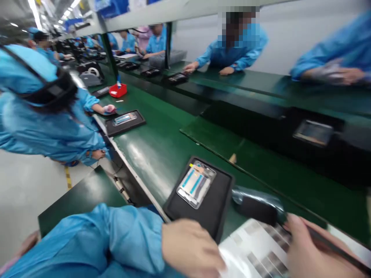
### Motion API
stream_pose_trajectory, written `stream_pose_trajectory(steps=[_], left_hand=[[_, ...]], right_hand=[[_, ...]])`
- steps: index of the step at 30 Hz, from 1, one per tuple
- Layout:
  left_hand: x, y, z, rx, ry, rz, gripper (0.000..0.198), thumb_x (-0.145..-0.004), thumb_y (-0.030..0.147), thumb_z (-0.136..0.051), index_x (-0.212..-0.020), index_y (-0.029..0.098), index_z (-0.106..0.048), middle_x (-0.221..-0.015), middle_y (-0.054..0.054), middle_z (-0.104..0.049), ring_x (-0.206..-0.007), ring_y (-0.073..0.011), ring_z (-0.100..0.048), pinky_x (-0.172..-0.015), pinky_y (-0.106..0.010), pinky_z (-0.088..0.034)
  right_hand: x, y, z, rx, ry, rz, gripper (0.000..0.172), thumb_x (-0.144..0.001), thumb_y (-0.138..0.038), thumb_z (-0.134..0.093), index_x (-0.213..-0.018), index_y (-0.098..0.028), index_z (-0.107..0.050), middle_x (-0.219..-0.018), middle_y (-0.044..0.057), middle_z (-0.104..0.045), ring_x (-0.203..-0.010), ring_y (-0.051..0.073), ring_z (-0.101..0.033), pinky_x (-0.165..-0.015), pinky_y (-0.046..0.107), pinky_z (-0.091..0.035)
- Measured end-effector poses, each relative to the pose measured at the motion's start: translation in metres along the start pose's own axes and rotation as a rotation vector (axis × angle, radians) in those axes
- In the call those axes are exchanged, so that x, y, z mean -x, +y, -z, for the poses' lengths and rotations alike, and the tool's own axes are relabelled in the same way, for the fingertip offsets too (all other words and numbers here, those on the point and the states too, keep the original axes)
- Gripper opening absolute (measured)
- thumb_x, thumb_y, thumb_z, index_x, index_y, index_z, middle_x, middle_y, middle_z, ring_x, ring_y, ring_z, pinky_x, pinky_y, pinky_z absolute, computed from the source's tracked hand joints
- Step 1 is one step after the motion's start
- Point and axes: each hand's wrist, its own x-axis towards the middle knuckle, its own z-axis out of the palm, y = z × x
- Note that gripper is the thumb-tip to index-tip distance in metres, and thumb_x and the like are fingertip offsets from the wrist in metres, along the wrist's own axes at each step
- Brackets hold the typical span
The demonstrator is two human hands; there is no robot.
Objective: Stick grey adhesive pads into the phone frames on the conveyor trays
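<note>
My left hand (193, 247), smeared by motion, has its curled fingers at the near left edge of a white sheet of dark and grey stickers (252, 247) and appears to grip it. In my right hand (314, 251) is a slim black tool (333, 244), likely tweezers, slanting over the sheet; its far end is unclear. Beyond my left hand, a black tray (216, 193) holds a phone frame (197, 184) with blue strips and a yellow tab. A dark block in clear plastic wrap (259, 202) lies between that tray and my right hand.
Along the green bench (150, 154), a co-worker at left (49, 104) stands by another black tray (126, 122) with a phone part. A red bin (118, 90) is farther back. Across the raised green ledge (220, 139) another tray (314, 129) sits, with co-workers behind.
</note>
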Motion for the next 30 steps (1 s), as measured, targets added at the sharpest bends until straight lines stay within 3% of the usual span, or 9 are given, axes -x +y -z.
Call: stream_pose_trajectory(steps=[2, 4, 6, 8, 11, 15, 20, 24, 30], left_hand=[[0.018, -0.017, 0.017, -0.083, 0.240, 0.172, 0.022, -0.095, 0.036, -0.050, -0.099, 0.021, -0.065, -0.096, -0.004, -0.073, -0.086, -0.0164, -0.066, -0.075, -0.031, -0.053], [0.033, -0.041, 0.036, -0.106, 0.445, 0.452, 0.018, -0.096, 0.028, -0.050, -0.106, 0.020, -0.063, -0.102, -0.006, -0.071, -0.095, -0.0178, -0.064, -0.086, -0.033, -0.052], [0.042, -0.067, 0.051, -0.114, 0.480, 0.615, 0.020, -0.096, 0.027, -0.053, -0.113, 0.019, -0.060, -0.102, -0.007, -0.068, -0.097, -0.0195, -0.062, -0.089, -0.035, -0.051], [0.040, -0.088, 0.059, -0.103, 0.432, 0.641, 0.021, -0.095, 0.027, -0.054, -0.114, 0.019, -0.059, -0.095, -0.005, -0.065, -0.090, -0.0194, -0.060, -0.084, -0.035, -0.050], [0.012, -0.105, 0.060, -0.064, 0.294, 0.489, 0.018, -0.095, 0.026, -0.054, -0.110, 0.019, -0.061, -0.090, -0.003, -0.064, -0.086, -0.0194, -0.059, -0.082, -0.035, -0.049], [-0.064, -0.107, 0.049, -0.023, 0.066, 0.231, 0.016, -0.094, 0.028, -0.056, -0.105, 0.019, -0.063, -0.100, -0.005, -0.066, -0.098, -0.0219, -0.060, -0.091, -0.036, -0.048], [-0.138, -0.109, 0.028, -0.104, -0.109, 0.251, 0.040, -0.088, 0.047, -0.067, -0.113, 0.016, -0.062, -0.115, -0.010, -0.062, -0.106, -0.0288, -0.055, -0.092, -0.041, -0.047], [-0.143, -0.099, 0.020, -0.170, -0.111, 0.177, 0.042, -0.089, 0.041, -0.068, -0.119, 0.014, -0.058, -0.118, -0.011, -0.060, -0.108, -0.0291, -0.053, -0.091, -0.040, -0.044], [-0.130, -0.074, 0.008, -0.170, -0.289, -0.271, 0.014, -0.093, 0.023, -0.061, -0.106, 0.016, -0.065, -0.112, -0.007, -0.066, -0.105, -0.0227, -0.058, -0.087, -0.036, -0.041]], right_hand=[[0.001, -0.003, 0.001, 0.097, -0.014, 0.017, 0.030, -0.056, -0.048, -0.090, -0.064, -0.026, -0.072, -0.064, 0.009, -0.065, -0.057, 0.028, -0.061, -0.064, 0.056, -0.053], [0.004, -0.005, 0.002, 0.062, -0.029, 0.043, 0.030, -0.061, -0.048, -0.087, -0.071, -0.023, -0.072, -0.069, 0.007, -0.068, -0.063, 0.027, -0.065, -0.070, 0.051, -0.056], [0.007, -0.006, 0.003, 0.080, 0.000, 0.089, 0.032, -0.067, -0.048, -0.083, -0.078, -0.020, -0.073, -0.074, 0.005, -0.070, -0.067, 0.023, -0.067, -0.072, 0.047, -0.057], [0.009, -0.008, 0.002, 0.067, 0.004, 0.125, 0.030, -0.069, -0.045, -0.083, -0.079, -0.018, -0.073, -0.073, 0.004, -0.070, -0.064, 0.020, -0.066, -0.067, 0.041, -0.057], [0.010, -0.011, 0.002, 0.014, 0.021, 0.134, 0.029, -0.072, -0.043, -0.082, -0.080, -0.017, -0.072, -0.072, 0.003, -0.070, -0.059, 0.017, -0.065, -0.058, 0.033, -0.054], [0.009, -0.010, 0.005, -0.036, 0.031, 0.102, 0.028, -0.073, -0.040, -0.082, -0.083, -0.017, -0.071, -0.072, 0.002, -0.070, -0.060, 0.016, -0.065, -0.058, 0.031, -0.054], [0.010, -0.007, 0.008, -0.029, 0.044, 0.090, 0.026, -0.074, -0.039, -0.081, -0.084, -0.018, -0.071, -0.074, 0.002, -0.071, -0.060, 0.016, -0.064, -0.059, 0.031, -0.054], [0.005, -0.018, 0.013, -0.111, 0.078, 0.087, 0.023, -0.073, -0.037, -0.082, -0.081, -0.018, -0.071, -0.071, 0.000, -0.069, -0.057, 0.014, -0.062, -0.059, 0.030, -0.053], [0.026, -0.051, 0.044, -0.182, -0.062, -0.021, 0.016, -0.076, -0.031, -0.082, -0.084, -0.021, -0.073, -0.069, -0.001, -0.068, -0.058, 0.012, -0.061, -0.061, 0.028, -0.052]])
